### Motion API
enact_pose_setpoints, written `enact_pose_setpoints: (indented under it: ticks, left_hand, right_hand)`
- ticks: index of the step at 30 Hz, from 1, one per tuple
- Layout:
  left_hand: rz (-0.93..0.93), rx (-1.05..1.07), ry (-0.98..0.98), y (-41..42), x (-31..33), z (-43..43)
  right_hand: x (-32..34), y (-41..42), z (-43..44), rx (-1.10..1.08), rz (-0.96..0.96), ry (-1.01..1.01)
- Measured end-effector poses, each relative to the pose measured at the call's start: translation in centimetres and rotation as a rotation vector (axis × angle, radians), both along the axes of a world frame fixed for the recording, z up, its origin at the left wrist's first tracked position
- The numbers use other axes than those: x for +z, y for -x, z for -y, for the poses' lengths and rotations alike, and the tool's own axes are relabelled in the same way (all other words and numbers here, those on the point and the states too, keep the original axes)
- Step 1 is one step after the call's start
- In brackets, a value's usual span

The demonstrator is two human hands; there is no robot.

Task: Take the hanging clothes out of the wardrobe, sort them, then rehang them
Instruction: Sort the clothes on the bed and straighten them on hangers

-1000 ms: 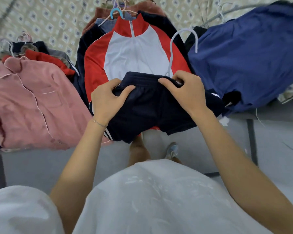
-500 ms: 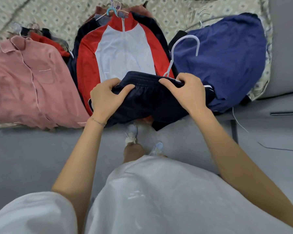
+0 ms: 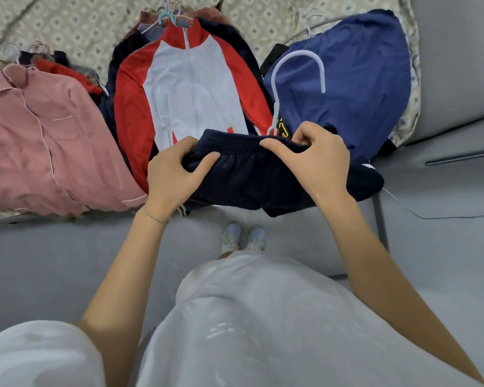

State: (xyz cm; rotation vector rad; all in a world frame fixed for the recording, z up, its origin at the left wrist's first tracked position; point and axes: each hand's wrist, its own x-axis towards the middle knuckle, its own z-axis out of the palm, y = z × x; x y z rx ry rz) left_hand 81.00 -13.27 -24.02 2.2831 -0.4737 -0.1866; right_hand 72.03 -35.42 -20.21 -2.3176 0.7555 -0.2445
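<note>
A yellow print (image 3: 281,129) is now uncovered behind the shorts (image 3: 263,177). Their waistband, stretched left to right, is pinched by the left hand (image 3: 171,174) and right hand (image 3: 316,160).

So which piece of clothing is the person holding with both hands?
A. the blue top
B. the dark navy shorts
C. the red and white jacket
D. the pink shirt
B: the left hand and the right hand both grip the waistband of the dark navy shorts.
</note>
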Motion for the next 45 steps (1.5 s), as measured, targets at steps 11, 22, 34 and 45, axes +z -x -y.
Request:
enact_pose_setpoints:
  ticks: [11,22,34,45]
  left_hand:
    - [0.033,-0.064,0.104,1.9,1.4,7.8]
    - [-0.092,0.165,0.358,3.6,1.7,25.6]
    - [-0.202,0.261,0.451,0.6,-0.4,33.7]
    - [-0.171,0.233,0.409,-7.8,-1.9,35.8]
  right_hand:
    - [2.2,2.4,6.6,0.015,0.057,0.072]
    - [2.7,2.0,25.8,0.129,0.128,0.167]
    - [3.6,-3.0,33.4,0.076,0.137,0.285]
    - [1.4,-10.4,35.2,0.018,0.12,0.239]
